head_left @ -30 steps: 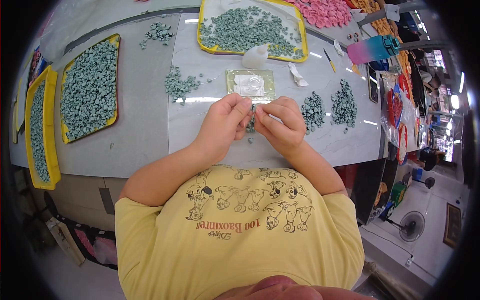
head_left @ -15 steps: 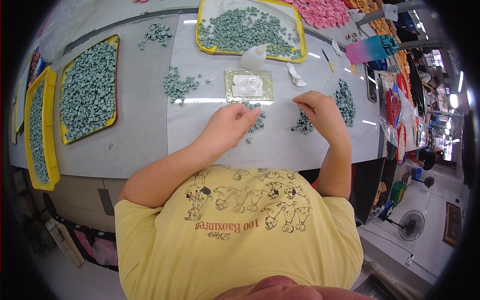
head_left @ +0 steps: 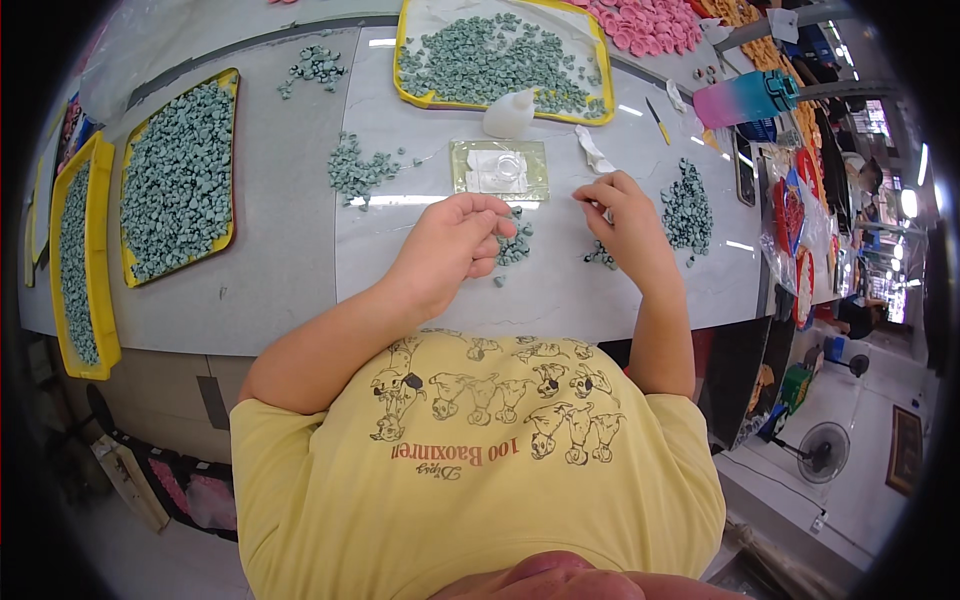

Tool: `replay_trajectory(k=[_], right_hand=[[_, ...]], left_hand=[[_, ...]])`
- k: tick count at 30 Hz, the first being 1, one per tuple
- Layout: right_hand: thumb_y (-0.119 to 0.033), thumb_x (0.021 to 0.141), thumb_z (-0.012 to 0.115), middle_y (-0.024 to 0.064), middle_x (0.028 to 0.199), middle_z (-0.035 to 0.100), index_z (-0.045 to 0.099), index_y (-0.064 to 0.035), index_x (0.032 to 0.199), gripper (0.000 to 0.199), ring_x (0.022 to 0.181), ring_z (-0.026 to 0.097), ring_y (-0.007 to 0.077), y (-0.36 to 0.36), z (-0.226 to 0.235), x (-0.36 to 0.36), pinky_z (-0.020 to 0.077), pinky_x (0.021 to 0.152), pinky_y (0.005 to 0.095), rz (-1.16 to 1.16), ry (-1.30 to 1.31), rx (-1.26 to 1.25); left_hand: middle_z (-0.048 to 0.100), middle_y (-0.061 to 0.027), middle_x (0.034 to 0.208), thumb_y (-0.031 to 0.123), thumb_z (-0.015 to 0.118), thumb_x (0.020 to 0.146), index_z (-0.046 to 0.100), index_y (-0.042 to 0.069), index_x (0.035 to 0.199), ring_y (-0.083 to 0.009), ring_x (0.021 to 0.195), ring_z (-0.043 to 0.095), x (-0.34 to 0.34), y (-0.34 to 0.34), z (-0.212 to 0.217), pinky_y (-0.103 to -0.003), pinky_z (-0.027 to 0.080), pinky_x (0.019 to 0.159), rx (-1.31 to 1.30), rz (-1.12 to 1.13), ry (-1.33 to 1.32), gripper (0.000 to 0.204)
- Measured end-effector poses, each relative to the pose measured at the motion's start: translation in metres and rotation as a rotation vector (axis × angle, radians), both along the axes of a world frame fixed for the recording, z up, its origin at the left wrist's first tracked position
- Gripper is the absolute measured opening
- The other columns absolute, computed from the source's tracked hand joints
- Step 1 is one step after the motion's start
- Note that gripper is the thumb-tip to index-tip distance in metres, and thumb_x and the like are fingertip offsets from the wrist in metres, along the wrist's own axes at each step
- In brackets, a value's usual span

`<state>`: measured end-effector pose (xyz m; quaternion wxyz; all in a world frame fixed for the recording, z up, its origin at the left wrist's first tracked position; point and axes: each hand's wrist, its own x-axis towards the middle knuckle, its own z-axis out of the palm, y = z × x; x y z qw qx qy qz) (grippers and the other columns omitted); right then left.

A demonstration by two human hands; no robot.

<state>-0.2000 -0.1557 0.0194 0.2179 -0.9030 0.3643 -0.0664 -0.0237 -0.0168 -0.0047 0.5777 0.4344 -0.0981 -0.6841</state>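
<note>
My left hand (head_left: 447, 252) hovers over the table with thumb and fingers pinched together. Whatever is between them is too small to make out. Just right of its fingertips lies a small pile of grey-green pieces (head_left: 515, 246). Across from it my right hand (head_left: 628, 228) is also pinched, its fingertips pointing left, and what they hold is hidden. A small heap of dark-shaded green pieces (head_left: 599, 256) lies partly under that hand. A larger heap (head_left: 687, 208) sits to its right. Beyond both hands, a clear flat packet (head_left: 500, 192) carries white paper and a small transparent ring (head_left: 511, 166).
Behind the packet stands a white squeeze bottle (head_left: 508, 114), before a yellow-rimmed tray (head_left: 404, 88) of green pieces. More yellow trays (head_left: 237, 150) are at left. A crumpled tissue (head_left: 592, 150), a yellow-handled knife (head_left: 660, 125) and a pink-teal drinking bottle (head_left: 740, 98) lie at right.
My right hand has moved left and slightly up, from over the dark-shaded heap toward my left hand. My left hand has turned, showing more of its curled fingers.
</note>
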Motion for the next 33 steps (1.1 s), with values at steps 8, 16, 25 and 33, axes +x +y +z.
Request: replay_trajectory(k=[8,16,25,33], right_hand=[[0.004,0.073,0.064,0.0052,0.085,0.064,0.063,-0.0025,0.089,0.018,0.075,0.061,0.0134,0.040,0.008,0.028,0.0475,0.065,0.0235,0.131,-0.426,0.164],[0.002,0.078,0.061,0.0074,0.091,0.066,0.059,-0.0026,0.089,0.013,0.099,0.058,0.0221,0.051,-0.005,0.038,0.0444,0.083,0.0310,0.218,-0.575,-0.035],[0.002,0.073,0.064,0.0067,0.089,0.065,0.059,-0.0036,0.087,0.015,0.093,0.059,0.0239,0.050,-0.003,0.037,0.0458,0.076,0.0294,0.209,-0.527,-0.224],[0.003,0.065,0.069,0.0056,0.078,0.063,0.064,-0.0036,0.081,0.018,0.065,0.059,0.0170,0.040,0.016,0.031,0.0473,0.052,0.0245,0.285,-0.467,-0.134]], left_hand=[[0.047,0.0003,0.075,0.020,0.043,0.094,0.056,-0.001,0.095,-0.0043,0.054,0.033,-0.004,0.001,-0.001,-0.019,0.029,0.045,-0.041,-0.074,0.034,0.024],[0.045,0.0028,0.070,0.022,0.045,0.094,0.055,0.002,0.085,-0.0041,0.052,0.032,-0.003,0.003,0.002,-0.020,0.025,0.045,-0.060,-0.074,0.100,0.024],[0.048,0.0014,0.071,0.018,0.050,0.091,0.055,0.002,0.086,-0.0038,0.051,0.031,-0.002,0.004,0.006,-0.019,0.026,0.044,-0.093,-0.014,0.070,0.017],[0.051,-0.0001,0.071,0.015,0.056,0.087,0.059,0.001,0.097,-0.0039,0.050,0.035,0.000,0.004,0.006,-0.018,0.028,0.044,-0.063,-0.072,-0.136,0.018]])
